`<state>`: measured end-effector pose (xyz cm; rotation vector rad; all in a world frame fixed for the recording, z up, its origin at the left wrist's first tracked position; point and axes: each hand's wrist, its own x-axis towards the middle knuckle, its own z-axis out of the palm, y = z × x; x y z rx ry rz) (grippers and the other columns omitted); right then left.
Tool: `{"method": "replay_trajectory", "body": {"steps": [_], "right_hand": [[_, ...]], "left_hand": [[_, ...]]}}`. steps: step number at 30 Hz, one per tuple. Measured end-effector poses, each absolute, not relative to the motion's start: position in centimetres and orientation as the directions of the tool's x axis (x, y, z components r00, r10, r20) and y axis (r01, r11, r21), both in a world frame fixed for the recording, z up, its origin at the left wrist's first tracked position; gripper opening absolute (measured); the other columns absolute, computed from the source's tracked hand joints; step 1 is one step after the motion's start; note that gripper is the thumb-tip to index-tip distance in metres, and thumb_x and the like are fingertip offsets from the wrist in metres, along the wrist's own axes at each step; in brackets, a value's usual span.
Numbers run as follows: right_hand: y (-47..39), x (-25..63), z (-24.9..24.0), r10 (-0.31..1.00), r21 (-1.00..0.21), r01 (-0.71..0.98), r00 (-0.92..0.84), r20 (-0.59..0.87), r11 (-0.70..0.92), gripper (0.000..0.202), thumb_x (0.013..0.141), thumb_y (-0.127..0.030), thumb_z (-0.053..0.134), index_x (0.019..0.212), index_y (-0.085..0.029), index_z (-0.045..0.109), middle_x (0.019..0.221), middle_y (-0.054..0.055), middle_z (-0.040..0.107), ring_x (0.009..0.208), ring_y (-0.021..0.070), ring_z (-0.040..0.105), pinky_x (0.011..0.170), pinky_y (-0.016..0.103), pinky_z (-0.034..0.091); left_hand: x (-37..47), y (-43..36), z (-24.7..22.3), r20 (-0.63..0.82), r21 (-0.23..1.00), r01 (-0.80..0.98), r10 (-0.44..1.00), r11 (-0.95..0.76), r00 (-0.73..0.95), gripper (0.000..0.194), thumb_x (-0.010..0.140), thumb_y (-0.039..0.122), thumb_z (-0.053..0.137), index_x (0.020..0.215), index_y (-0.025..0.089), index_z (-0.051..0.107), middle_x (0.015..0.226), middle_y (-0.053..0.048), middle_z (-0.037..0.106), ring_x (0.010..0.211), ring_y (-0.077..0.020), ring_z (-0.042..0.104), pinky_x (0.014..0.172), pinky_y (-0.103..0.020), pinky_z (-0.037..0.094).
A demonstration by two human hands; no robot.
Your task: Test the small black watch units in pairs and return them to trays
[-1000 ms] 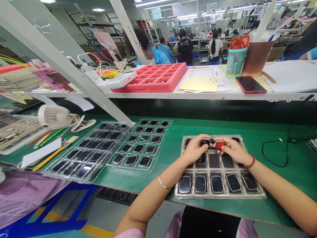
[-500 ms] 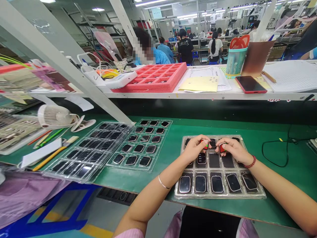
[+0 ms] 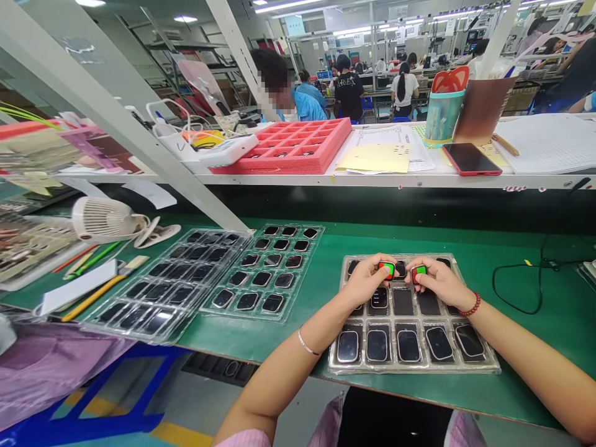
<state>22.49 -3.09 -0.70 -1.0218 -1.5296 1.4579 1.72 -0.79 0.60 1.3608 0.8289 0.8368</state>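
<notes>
Over a clear plastic tray point(image 3: 333, 365) of smartwatch bodies, my left hand point(image 3: 370, 276) pinches one smartwatch point(image 3: 386, 269), its screen lit green with a red edge. Close beside it, my right hand point(image 3: 433, 278) grips a second smartwatch point(image 3: 419, 271), also lit green and red. The two are apart. Below the hands lies a watch with white text on its dark screen point(image 3: 379, 298). Dark-screened watches such as this one point(image 3: 408, 345) fill the front row. Some rear pockets are hidden by my hands.
Left of my hands, a clear tray of watches point(image 3: 265, 261) lies beside stacked trays point(image 3: 162, 279). A small white fan point(image 3: 105, 219) and a yellow-handled brush point(image 3: 105, 288) are farther left. A shelf point(image 3: 372, 180) at the back holds a red foam tray point(image 3: 298, 146) and a phone point(image 3: 471, 159). A black cable point(image 3: 516, 267) lies right.
More green shows on both held watch screens, and their faces are more visible. My hands have barely moved. A person across the shelf has shifted slightly right.
</notes>
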Motion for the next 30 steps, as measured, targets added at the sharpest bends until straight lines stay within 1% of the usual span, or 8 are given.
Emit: {"method": "replay_trajectory", "body": {"steps": [5, 10, 13, 17, 23, 28, 30], "right_hand": [[-3.10, 22.56, -0.85, 0.922, -0.998, 0.030, -0.385, 0.034, 0.050, 0.028, 0.082, -0.020, 0.056, 0.109, -0.020, 0.051, 0.094, 0.005, 0.065, 0.067, 0.0122, 0.060, 0.060, 0.026, 0.051], [-3.09, 22.56, -1.12, 0.928, -0.997, 0.052, -0.371, 0.035, 0.059, 0.031, 0.081, -0.016, 0.054, 0.112, -0.020, 0.049, 0.098, 0.006, 0.065, 0.068, 0.0123, 0.060, 0.063, 0.028, 0.052], [-3.11, 22.53, -1.19, 0.927, -0.996, 0.052, -0.373, 0.049, 0.074, 0.033, 0.080, -0.014, 0.053, 0.112, -0.020, 0.049, 0.099, 0.006, 0.065, 0.069, 0.0130, 0.060, 0.065, 0.029, 0.052], [-3.21, 22.38, -1.06, 0.920, -0.993, 0.064, -0.386, 0.065, 0.097, 0.033, 0.080, -0.014, 0.052, 0.112, -0.020, 0.049, 0.099, 0.007, 0.065, 0.071, 0.0140, 0.060, 0.067, 0.031, 0.053], [-3.45, 22.05, -0.66, 0.911, -0.981, 0.100, -0.395, 0.114, 0.166, 0.033, 0.077, -0.013, 0.054, 0.109, -0.022, 0.050, 0.103, 0.007, 0.063, 0.087, 0.0192, 0.062, 0.072, 0.034, 0.053], [-3.46, 22.07, -0.73, 0.909, -0.980, 0.114, -0.402, 0.107, 0.166, 0.032, 0.079, -0.015, 0.054, 0.110, -0.023, 0.050, 0.101, 0.007, 0.063, 0.085, 0.0195, 0.063, 0.073, 0.035, 0.052], [-3.44, 22.09, -0.79, 0.907, -0.978, 0.114, -0.404, 0.117, 0.177, 0.031, 0.079, -0.015, 0.054, 0.109, -0.022, 0.050, 0.101, 0.007, 0.063, 0.088, 0.0202, 0.063, 0.075, 0.035, 0.052]], "left_hand": [[1.80, -0.73, 0.40, 0.016, 0.999, -0.039, 0.874, 0.003, 0.486, 0.027, 0.080, 0.027, 0.058, 0.105, 0.015, 0.055, 0.091, -0.009, 0.065, 0.086, -0.0180, 0.062, 0.068, -0.027, 0.050], [1.76, -0.64, 0.19, 0.021, 1.000, -0.029, 0.872, -0.008, 0.489, 0.032, 0.077, 0.018, 0.058, 0.109, 0.016, 0.053, 0.096, -0.009, 0.066, 0.085, -0.0169, 0.062, 0.071, -0.028, 0.048], [1.75, -0.63, 0.17, 0.015, 1.000, -0.015, 0.871, -0.008, 0.492, 0.035, 0.076, 0.016, 0.059, 0.110, 0.016, 0.053, 0.095, -0.008, 0.067, 0.082, -0.0162, 0.062, 0.070, -0.028, 0.048], [1.77, -0.65, 0.21, 0.034, 0.999, 0.001, 0.877, -0.040, 0.479, 0.037, 0.074, 0.014, 0.059, 0.111, 0.016, 0.053, 0.096, -0.008, 0.067, 0.085, -0.0170, 0.062, 0.072, -0.027, 0.046], [1.66, -0.69, 0.14, 0.079, 0.991, 0.060, 0.880, -0.121, 0.469, 0.036, 0.075, 0.013, 0.058, 0.110, 0.016, 0.053, 0.094, -0.006, 0.066, 0.084, -0.0156, 0.061, 0.075, -0.027, 0.045], [1.57, -0.74, 0.08, 0.101, 0.985, 0.077, 0.878, -0.154, 0.467, 0.036, 0.075, 0.013, 0.057, 0.111, 0.017, 0.053, 0.094, -0.006, 0.065, 0.086, -0.0159, 0.061, 0.078, -0.027, 0.045], [1.60, -0.81, 0.18, 0.091, 0.988, 0.069, 0.876, -0.140, 0.473, 0.037, 0.074, 0.013, 0.058, 0.111, 0.017, 0.053, 0.095, -0.006, 0.065, 0.086, -0.0163, 0.061, 0.076, -0.027, 0.045]]}}
